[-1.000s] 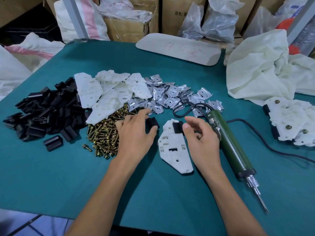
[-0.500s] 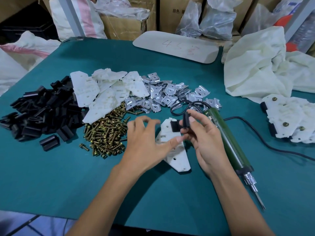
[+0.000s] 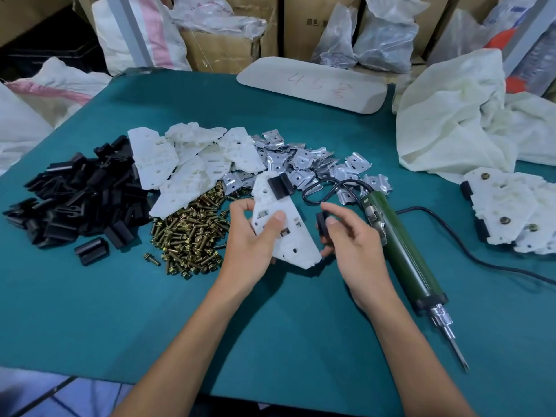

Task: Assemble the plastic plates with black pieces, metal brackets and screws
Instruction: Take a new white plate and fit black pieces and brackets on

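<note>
A person's left hand (image 3: 252, 245) grips a white plastic plate (image 3: 288, 236), thumb across its face, holding it above a green table (image 3: 90, 311). One black clip (image 3: 278, 186) sits on the plate's top edge. The right hand (image 3: 358, 245) pinches a second black piece (image 3: 322, 225) just beside the plate. Behind lie piles of black pieces (image 3: 81, 194), spare plates (image 3: 186, 164), brass screws (image 3: 192, 233) and metal brackets (image 3: 304, 162). A green electric screwdriver (image 3: 403, 245) lies to the right

Left hand (image 3: 249, 242) and right hand (image 3: 353, 245) gripping (thumbs on top), forearms converging.
</note>
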